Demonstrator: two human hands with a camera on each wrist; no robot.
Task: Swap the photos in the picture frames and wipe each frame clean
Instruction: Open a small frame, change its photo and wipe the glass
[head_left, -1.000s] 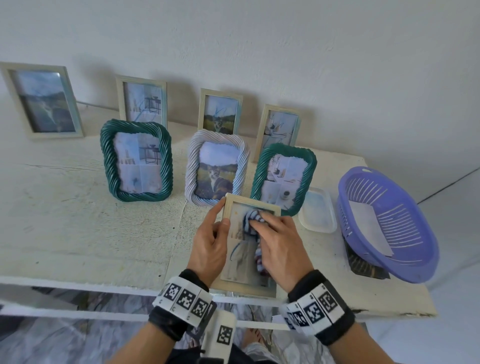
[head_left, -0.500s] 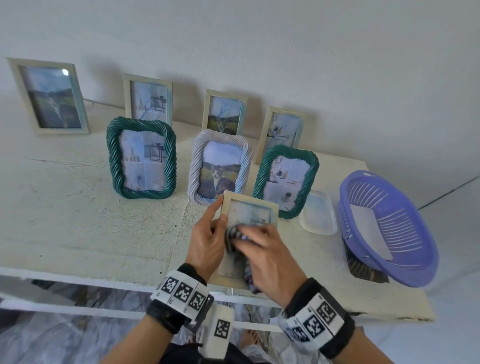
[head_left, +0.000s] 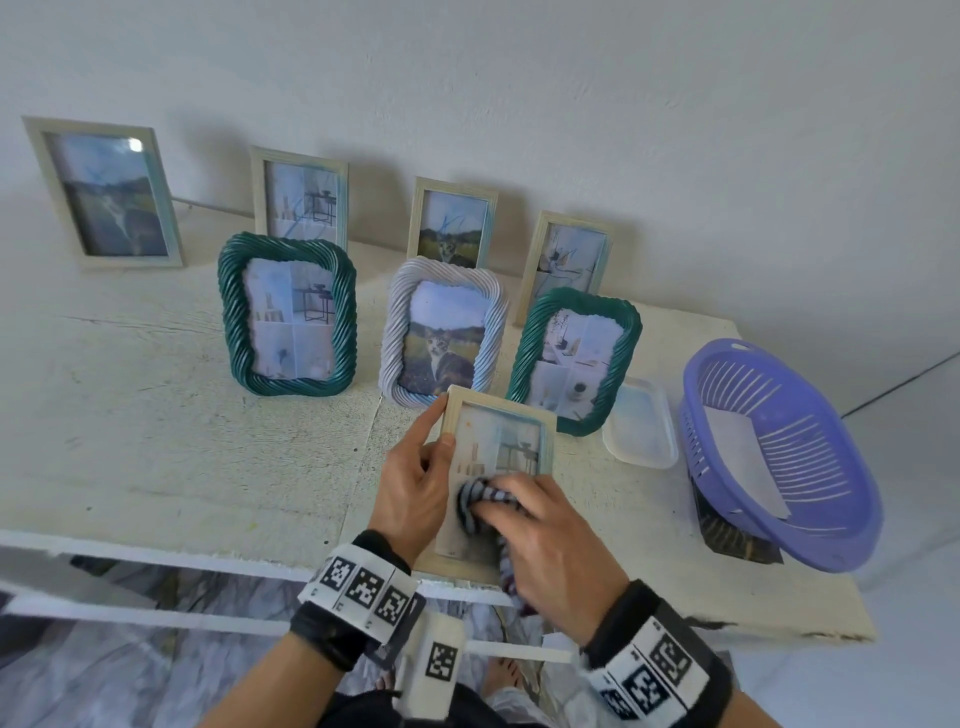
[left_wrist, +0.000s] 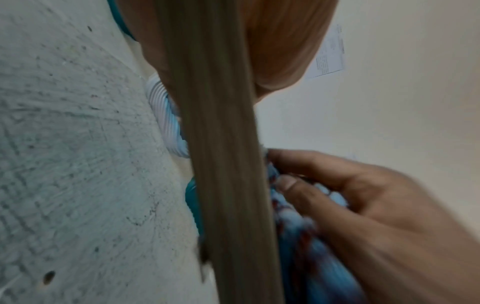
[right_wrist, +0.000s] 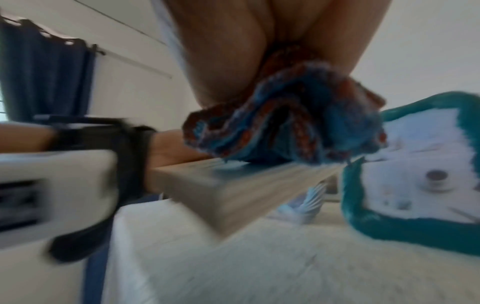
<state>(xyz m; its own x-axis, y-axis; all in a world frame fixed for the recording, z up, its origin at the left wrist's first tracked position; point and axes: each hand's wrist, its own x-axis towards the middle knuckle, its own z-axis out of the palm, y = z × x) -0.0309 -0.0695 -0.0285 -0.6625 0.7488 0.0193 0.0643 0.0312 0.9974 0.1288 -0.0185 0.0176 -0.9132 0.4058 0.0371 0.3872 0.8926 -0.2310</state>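
Note:
A pale wooden picture frame (head_left: 500, 415) lies tilted over the table's front edge, seen edge-on in the left wrist view (left_wrist: 223, 164) and from below in the right wrist view (right_wrist: 246, 185). My left hand (head_left: 415, 483) grips its left side, thumb on the glass. My right hand (head_left: 550, 535) holds a bunched blue-and-red striped cloth (head_left: 480, 501) and presses it on the lower half of the glass; the cloth (right_wrist: 285, 125) bulges out below the fingers. Behind stand two green rope frames (head_left: 288, 317) (head_left: 574, 358) and a white rope frame (head_left: 441, 332).
Several pale frames (head_left: 104, 192) lean on the wall at the back. A clear plastic lid (head_left: 641, 423) and a purple basket (head_left: 779, 452) holding a sheet lie to the right. The white table (head_left: 156, 441) ends just under my wrists.
My right hand has dragged the cloth from the upper part of the glass down to the lower half. The left hand has kept its grip on the frame.

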